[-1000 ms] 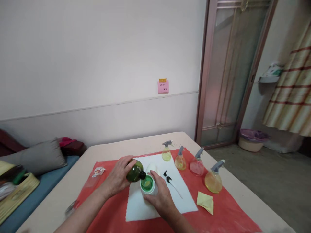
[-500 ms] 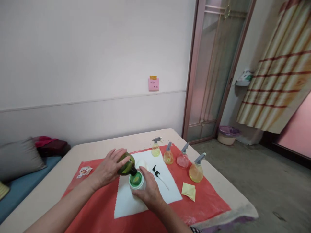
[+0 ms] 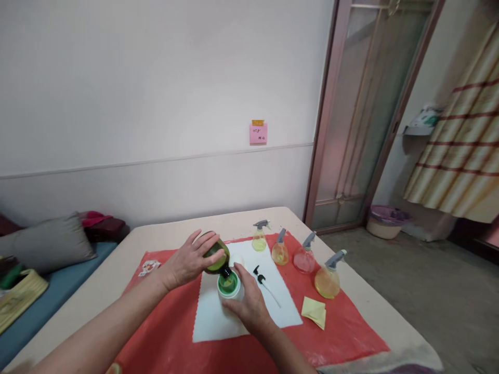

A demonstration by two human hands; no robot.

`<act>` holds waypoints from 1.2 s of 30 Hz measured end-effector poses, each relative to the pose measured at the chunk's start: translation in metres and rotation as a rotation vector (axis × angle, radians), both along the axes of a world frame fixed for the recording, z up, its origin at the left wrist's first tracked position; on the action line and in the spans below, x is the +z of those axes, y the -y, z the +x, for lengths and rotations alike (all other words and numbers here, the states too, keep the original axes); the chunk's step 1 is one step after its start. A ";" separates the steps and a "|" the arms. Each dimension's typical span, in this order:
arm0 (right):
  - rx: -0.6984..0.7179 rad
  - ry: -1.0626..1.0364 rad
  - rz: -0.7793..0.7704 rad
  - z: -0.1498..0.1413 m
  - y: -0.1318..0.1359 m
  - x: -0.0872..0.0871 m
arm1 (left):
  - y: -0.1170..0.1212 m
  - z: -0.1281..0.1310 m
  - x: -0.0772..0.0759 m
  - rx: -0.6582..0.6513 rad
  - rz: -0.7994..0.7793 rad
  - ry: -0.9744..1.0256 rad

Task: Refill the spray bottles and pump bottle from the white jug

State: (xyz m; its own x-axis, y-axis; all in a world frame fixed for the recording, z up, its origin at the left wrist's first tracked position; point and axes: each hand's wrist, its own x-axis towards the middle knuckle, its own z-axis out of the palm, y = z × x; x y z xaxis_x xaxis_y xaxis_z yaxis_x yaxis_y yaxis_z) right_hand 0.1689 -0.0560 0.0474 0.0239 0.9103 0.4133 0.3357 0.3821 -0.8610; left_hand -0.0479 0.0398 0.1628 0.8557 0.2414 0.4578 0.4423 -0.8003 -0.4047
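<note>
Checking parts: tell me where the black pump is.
In the head view, the black pump lies on the right half of the white cloth, between the right hand and the spray bottles.

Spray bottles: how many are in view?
4: the farthest bottle at the far right corner of the white cloth; then, nearer along the red cloth, the second bottle, third bottle and nearest bottle.

1) The sheet (image 3: pixel 156 332) lay on the surface (image 3: pixel 148 236), the cloth (image 3: pixel 210 322) on the sheet
2) The jar (image 3: pixel 229 291) was over the cloth, the bottle (image 3: pixel 218 266) tilted at its mouth from the left
3) Right of the jar, the pump (image 3: pixel 262 279) lay on the cloth
4) Farther right, three spray bottles (image 3: pixel 304 261) stood on the sheet, behind the folded square (image 3: pixel 314 311)
</note>
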 end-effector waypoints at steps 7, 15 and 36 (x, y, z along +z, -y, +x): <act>-0.005 0.006 0.023 0.000 -0.002 -0.003 | -0.002 -0.001 0.001 -0.002 -0.012 -0.021; -0.014 0.019 0.025 0.001 -0.005 -0.002 | 0.000 0.001 0.008 -0.008 -0.055 -0.041; 0.038 -0.061 -0.082 0.002 -0.014 -0.005 | -0.003 0.012 0.026 -0.171 0.112 -0.057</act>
